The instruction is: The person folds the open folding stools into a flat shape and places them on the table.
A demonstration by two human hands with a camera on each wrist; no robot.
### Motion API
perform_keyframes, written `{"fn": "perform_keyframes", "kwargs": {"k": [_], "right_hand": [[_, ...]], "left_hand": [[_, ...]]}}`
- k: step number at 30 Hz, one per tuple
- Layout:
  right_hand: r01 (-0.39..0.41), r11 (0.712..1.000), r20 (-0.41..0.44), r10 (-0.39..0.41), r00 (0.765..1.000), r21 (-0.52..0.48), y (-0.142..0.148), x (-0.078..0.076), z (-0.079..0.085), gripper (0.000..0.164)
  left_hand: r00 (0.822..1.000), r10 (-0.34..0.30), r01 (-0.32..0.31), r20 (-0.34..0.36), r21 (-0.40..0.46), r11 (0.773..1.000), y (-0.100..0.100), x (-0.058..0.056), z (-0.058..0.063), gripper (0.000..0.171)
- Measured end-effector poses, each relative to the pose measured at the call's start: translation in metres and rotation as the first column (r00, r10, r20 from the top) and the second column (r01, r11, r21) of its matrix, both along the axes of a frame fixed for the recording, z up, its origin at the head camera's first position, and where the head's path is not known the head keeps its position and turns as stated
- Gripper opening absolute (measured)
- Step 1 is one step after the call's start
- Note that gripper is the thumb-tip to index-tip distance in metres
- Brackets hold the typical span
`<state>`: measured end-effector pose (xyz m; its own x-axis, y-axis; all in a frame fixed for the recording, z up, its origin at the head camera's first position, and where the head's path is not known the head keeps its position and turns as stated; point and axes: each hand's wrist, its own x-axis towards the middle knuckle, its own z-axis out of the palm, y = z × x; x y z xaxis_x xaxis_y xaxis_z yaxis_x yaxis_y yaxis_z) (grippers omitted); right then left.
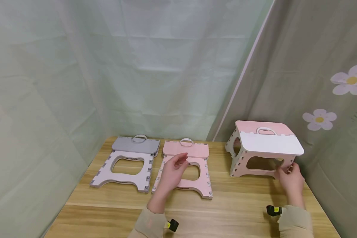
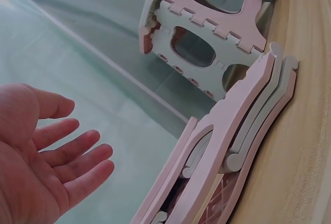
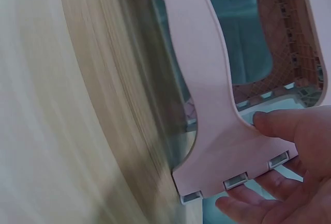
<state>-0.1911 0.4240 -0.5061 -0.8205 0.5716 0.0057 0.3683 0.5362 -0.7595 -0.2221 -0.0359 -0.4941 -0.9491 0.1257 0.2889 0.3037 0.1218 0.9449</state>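
The right hand [image 1: 292,181] is clamped on the pink front leg panel [image 3: 204,89] of an unfolded stool [image 1: 270,144], pinching it near its lower corner with the thumb at the edge of the cut-out and the fingers curled behind the slotted side. The left hand [image 1: 172,172] grips nothing; its fingers are loosely extended with the thumb apart, above and clear of a folded pink stool [image 1: 185,151]. The unfolded stool stands upright at 2 o'clock on the wooden table [image 1: 226,206], its seat half pink and half white with a white loop handle [image 1: 266,130] at the join. Through the opening in its leg panel, the right wrist view shows a latticed inner surface. The folded pink stool lies flat at 12 o'clock, and a folded grey-and-white stool [image 1: 128,145] lies at 10 o'clock. The right forearm comes in from 5 o'clock, the hand pointing towards 11; the left forearm comes from 7 o'clock, the hand pointing towards 1. A pale green curtain [image 1: 166,66] hangs at 12 o'clock, and a flowered curtain [image 1: 319,119] at 2 o'clock.
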Motion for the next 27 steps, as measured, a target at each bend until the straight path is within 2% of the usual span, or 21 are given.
{"fn": "perform_keyframes", "kwargs": {"k": [8, 14, 20, 27], "right_hand": [[-0.05, 0.999, -0.018, 0.05, 0.999, 0.008, -0.015, 0.015, -0.002, 0.075], [-0.086, 0.996, 0.066, 0.084, 0.994, 0.021, -0.019, 0.024, 0.004, 0.074], [-0.191, 0.977, 0.147, 0.177, 0.973, 0.093, -0.016, 0.029, 0.013, 0.076], [-0.279, 0.96, 0.175, 0.271, 0.946, 0.019, -0.008, 0.03, 0.014, 0.087]], "left_hand": [[1.0, -0.012, 0.012, 0.018, -0.003, 1.0, 0.011, -0.003, -0.007, 0.034], [0.997, -0.072, 0.073, 0.022, -0.012, 0.997, 0.026, 0.0, -0.01, 0.034], [0.99, -0.132, 0.134, 0.048, -0.045, 0.99, 0.052, 0.006, -0.017, 0.035], [0.972, -0.22, 0.225, 0.078, -0.068, 0.972, 0.088, 0.011, -0.03, 0.048]]}}
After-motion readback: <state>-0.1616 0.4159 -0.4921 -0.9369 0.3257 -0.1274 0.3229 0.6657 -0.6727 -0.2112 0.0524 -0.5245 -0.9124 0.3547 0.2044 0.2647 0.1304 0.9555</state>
